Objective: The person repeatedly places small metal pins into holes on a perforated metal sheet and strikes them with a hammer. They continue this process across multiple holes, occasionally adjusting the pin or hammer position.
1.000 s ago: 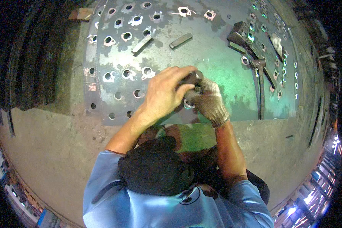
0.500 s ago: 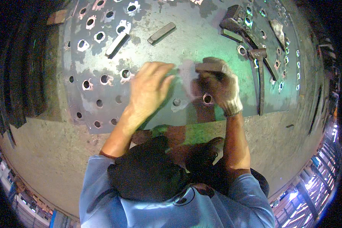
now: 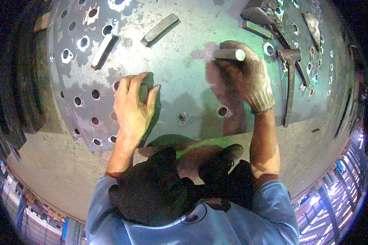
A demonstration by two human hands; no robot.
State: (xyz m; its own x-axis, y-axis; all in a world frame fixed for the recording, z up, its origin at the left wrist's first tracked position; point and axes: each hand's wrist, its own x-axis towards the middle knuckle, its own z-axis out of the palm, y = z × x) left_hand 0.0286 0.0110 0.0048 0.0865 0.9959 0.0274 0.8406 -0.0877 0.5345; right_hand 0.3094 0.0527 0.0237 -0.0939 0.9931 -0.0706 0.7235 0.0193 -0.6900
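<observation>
A grey steel plate (image 3: 171,73) with many holes lies before me. My left hand (image 3: 131,102), bare, is over its left middle part. Its fingers are bent and apart, with the thumb away from them, and I make out nothing gripped there. My right hand (image 3: 249,79) wears a knitted glove, soiled dark over the fingers. It is closed round a short steel bar (image 3: 229,54), whose bright round end points right. Faint pale square marks (image 3: 201,54) show on the plate just left of that bar.
Two short steel bars, one on the left (image 3: 104,51) and one further back (image 3: 160,30), lie on the plate. At the right are a hammer (image 3: 289,77), a heavy dark hammer head (image 3: 257,13) and a greenish bar (image 3: 256,29). Dark stacked lengths (image 3: 16,98) stand at far left.
My left hand has moved left and slightly nearer to me. My right hand has shifted right and slightly up, and the bar's bright end has come into sight. The view has shifted a little.
</observation>
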